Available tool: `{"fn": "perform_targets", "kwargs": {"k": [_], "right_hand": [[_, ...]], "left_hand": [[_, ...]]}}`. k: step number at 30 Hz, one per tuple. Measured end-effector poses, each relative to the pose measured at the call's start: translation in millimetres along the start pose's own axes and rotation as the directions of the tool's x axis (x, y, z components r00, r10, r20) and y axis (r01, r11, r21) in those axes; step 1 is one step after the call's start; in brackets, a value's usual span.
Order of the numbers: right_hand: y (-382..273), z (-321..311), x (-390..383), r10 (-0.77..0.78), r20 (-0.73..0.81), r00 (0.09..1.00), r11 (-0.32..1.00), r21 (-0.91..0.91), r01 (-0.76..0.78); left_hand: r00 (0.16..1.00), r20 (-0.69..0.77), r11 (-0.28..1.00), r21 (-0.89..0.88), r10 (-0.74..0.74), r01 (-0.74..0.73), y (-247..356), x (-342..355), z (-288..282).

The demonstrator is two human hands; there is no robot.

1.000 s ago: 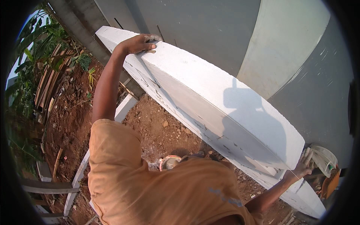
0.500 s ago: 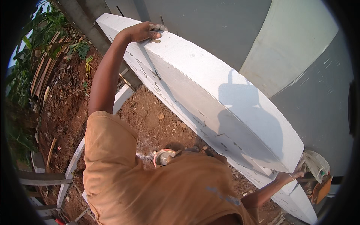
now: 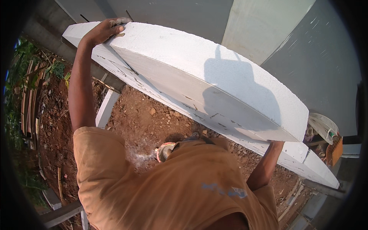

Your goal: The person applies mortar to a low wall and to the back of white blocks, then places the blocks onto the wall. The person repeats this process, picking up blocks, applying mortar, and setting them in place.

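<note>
Reddish-brown soil point(image 3: 142, 103), loose and pebbly, spreads below the person, leaving a bare strip between body and masonry. Nearest is a faded orange-brown shirt point(image 3: 168, 188), creased across the back and shoulders. Just past its edge sits a round tub point(image 3: 165, 151) with an orange rim, partly covered by the cloth.

Both arms are spread wide, the hands well apart. Across the view lies the long white block point(image 3: 165, 42), its flat, grainy top lit by sun and marked by a person's shadow; its nearer edge runs crisp, its farther edge slightly rough. The dusty left hand point(image 3: 108, 30) clasps its left end, thumb on the top face, fingers along the far edge. The right forearm point(image 3: 264, 165) reaches up to the block near its right end, where the right hand goes out of sight; how it grips cannot be told. Below runs a lower white course point(image 3: 322, 170), smeared and chipped; whether the block touches it is unclear.

Thin dark rods point(image 3: 129, 15) stand close by the left hand. Off the right end, a whitish sack point(image 3: 324, 124) sits crumpled above an orange-brown board point(image 3: 334, 151). Beyond the far edge, room narrows against a smooth grey wall point(image 3: 172, 15) with one pale panel point(image 3: 264, 27). Farther left, slender wooden strips point(image 3: 30, 103) lean near leafy plants point(image 3: 57, 70).
</note>
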State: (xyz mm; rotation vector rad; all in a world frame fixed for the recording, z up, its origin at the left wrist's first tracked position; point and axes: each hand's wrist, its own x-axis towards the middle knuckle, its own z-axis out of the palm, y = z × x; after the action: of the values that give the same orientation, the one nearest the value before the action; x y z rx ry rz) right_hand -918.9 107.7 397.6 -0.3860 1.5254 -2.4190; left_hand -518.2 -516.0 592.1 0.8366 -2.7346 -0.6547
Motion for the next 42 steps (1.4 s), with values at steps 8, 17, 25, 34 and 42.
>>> {"fn": "perform_targets", "kwargs": {"k": [8,17,25,34,42], "right_hand": [[-4.1,3.1,-1.8,-0.018,-0.006,1.0,1.0,-0.012,0.018],[-8.5,11.5,1.4,-0.032,0.031,0.999,0.999,-0.018,0.033],[-16.0,15.4,1.4,-0.059,0.02,0.998,0.998,-0.027,0.06],[-50.1,8.3,0.3,-0.027,0.016,1.0,0.999,0.021,0.026],[0.8,22.8,-4.0,-0.027,0.06,0.998,1.0,-0.01,0.028]], "left_hand": [[0.998,0.034,0.998,-0.018,-0.057,0.057,11.9,-6.9,-6.7],[0.995,0.095,0.988,-0.145,-0.04,0.053,8.5,-6.4,-9.5],[0.992,0.093,0.994,-0.065,-0.087,0.093,9.9,-4.1,-10.1],[0.987,0.097,0.987,-0.092,-0.125,0.134,7.3,-11.7,-12.5],[0.982,0.145,0.99,-0.056,-0.119,0.129,5.5,-1.9,-16.8]]}}
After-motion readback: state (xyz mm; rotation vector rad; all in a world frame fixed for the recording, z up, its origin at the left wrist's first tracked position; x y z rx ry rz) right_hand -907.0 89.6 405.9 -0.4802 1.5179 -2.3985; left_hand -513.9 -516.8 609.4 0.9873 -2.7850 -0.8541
